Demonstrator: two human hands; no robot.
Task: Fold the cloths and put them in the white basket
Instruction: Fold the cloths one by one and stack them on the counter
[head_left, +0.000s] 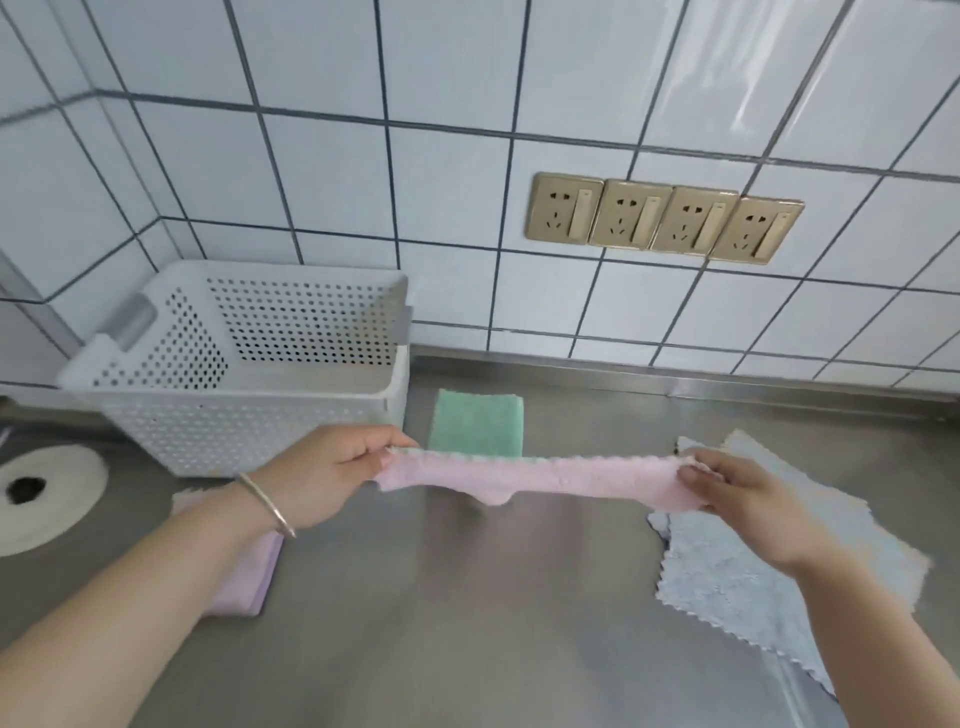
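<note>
Both hands are pinching the pink cloth (524, 477) taut above the table (467, 623), the left hand (317, 475) at its 9 o'clock end, the right hand (727, 486) at 3 o'clock, long axis running between them. A sagging middle could skew the fold. The white basket (249, 364) is waiting at 10 o'clock.

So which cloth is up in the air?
The pink cloth. The left hand and right hand pinch its ends and stretch it above the counter. The green, lilac and blue cloths lie flat.
</note>
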